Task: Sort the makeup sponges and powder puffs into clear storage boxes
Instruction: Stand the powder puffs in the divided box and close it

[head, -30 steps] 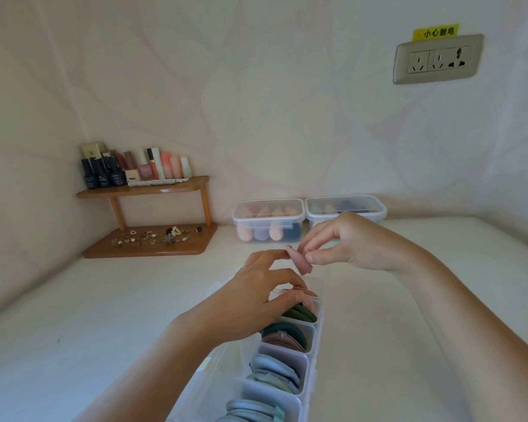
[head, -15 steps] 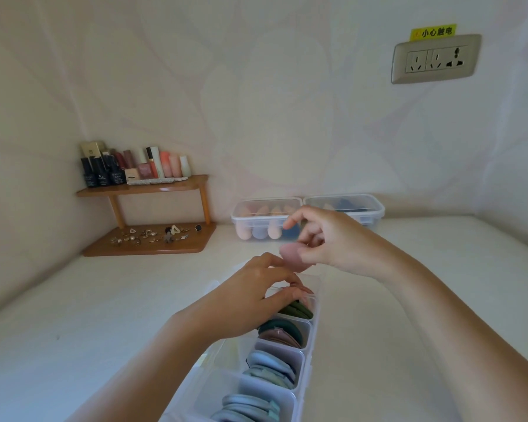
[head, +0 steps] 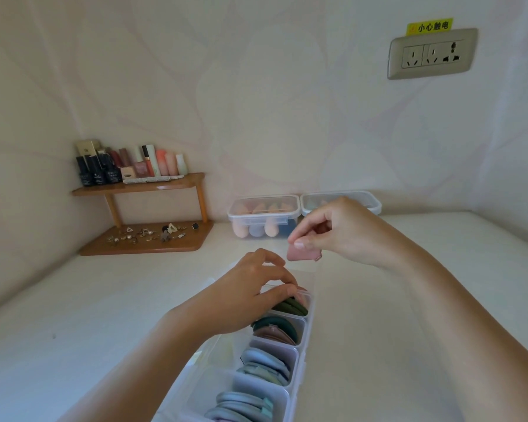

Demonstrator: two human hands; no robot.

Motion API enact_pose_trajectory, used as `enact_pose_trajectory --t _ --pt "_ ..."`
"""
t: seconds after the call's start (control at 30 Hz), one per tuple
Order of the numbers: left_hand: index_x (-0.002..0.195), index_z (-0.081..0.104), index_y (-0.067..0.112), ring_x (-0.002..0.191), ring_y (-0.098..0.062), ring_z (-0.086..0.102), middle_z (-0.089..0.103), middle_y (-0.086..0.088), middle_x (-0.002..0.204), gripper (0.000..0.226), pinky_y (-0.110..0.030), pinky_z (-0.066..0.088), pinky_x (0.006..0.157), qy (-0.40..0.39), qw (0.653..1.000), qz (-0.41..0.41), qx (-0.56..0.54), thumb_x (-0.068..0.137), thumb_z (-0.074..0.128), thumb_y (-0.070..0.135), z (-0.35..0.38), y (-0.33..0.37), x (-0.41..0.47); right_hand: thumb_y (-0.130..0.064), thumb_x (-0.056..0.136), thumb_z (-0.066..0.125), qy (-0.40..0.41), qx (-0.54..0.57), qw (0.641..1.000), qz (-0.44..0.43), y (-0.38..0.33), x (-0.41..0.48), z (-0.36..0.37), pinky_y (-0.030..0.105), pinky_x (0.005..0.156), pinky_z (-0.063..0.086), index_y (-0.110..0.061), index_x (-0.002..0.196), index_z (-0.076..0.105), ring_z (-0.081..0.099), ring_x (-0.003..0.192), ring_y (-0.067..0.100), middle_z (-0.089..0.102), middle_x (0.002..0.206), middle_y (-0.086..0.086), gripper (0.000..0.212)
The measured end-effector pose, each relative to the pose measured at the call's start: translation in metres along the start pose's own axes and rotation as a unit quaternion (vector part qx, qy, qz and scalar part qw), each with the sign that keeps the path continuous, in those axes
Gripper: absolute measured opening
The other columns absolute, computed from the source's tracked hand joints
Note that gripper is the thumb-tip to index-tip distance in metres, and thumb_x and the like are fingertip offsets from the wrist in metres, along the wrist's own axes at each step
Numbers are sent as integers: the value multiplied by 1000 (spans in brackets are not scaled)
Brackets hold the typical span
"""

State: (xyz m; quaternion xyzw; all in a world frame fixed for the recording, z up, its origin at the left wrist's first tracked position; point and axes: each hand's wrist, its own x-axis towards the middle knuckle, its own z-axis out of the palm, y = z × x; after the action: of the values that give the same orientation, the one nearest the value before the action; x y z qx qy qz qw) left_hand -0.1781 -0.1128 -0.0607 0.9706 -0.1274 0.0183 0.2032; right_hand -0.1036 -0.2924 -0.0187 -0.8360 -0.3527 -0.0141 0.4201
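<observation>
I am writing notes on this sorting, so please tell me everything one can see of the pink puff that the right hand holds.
The pink puff is small, dusty rose, matte and soft-looking, like velvety fabric, with rounded corners. A short ribbon tab sticks out at its lower right corner. It hangs in the air above the far end of the long divided box, touched only by the right hand, whose thumb and forefinger pinch its top edge.
</observation>
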Motion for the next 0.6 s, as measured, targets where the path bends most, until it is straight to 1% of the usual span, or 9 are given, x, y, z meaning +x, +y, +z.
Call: enact_pose_trajectory --t 0.1,0.13,0.17,0.23,0.3,0.37,0.43,0.53,0.6 --pt "115 59 40 119 1 32 36 16 136 29 -18 29 99 8 1000 0 -2 92 43 49 0 0 0 -14 82 72 -32 4 999 10 0 1 5 30 65 50 -29 102 64 62 65 8 67 83 -3 26" --pt "115 60 40 118 2 32 36 17 136 29 -18 28 99 13 1000 -1 -3 92 44 50 0 -1 -1 -15 84 71 -45 -7 999 16 0 1 7 32 67 53 -31 109 60 64 66 11 65 86 -3 32" --pt "114 61 41 117 2 33 37 17 135 29 -18 28 99 18 1000 -1 -4 91 44 50 1 -1 -1 -16 85 70 -55 -25 998 19 0 1 10 30 69 54 -33 116 60 66 65 11 63 86 -5 36" --pt "113 62 41 120 2 33 37 17 135 29 -19 29 100 25 1000 0 -5 90 45 51 1 -1 -1 -20 89 65 -58 -80 995 20 0 -1 13 19 67 52 -32 119 62 65 62 1 63 82 -15 32" --pt "111 62 41 121 2 32 37 16 136 28 -19 28 101 27 1000 1 -5 90 46 51 1 -1 -1 -21 90 63 -58 -108 992 20 -3 -3 15 13 65 47 -33 116 64 62 64 -8 63 75 -19 28" --pt "109 63 43 117 4 31 38 17 135 26 -17 26 98 29 1000 8 -8 90 47 50 1 -1 -1 -19 84 68 -63 -91 994 20 -3 -3 16 27 72 52 -33 107 63 65 69 2 69 76 -10 27" --pt "108 63 45 116 5 31 39 18 134 24 -16 23 96 31 999 13 -10 90 47 50 1 -1 -1 -19 77 75 -59 -91 994 22 -5 -4 15 36 69 51 -29 91 63 63 66 12 71 73 -2 21" --pt "108 64 45 122 1 33 40 16 136 25 -19 26 100 34 999 13 -12 89 48 51 1 -4 0 -23 75 77 -55 -120 991 26 -6 -5 14 30 59 47 -25 75 73 61 61 9 70 66 -5 5" --pt "107 64 44 124 -1 34 42 15 136 25 -23 29 104 36 999 14 -17 89 49 50 2 -4 0 -23 79 73 -75 -130 988 31 -9 -6 18 29 59 50 -24 78 77 65 65 12 71 66 -4 4"
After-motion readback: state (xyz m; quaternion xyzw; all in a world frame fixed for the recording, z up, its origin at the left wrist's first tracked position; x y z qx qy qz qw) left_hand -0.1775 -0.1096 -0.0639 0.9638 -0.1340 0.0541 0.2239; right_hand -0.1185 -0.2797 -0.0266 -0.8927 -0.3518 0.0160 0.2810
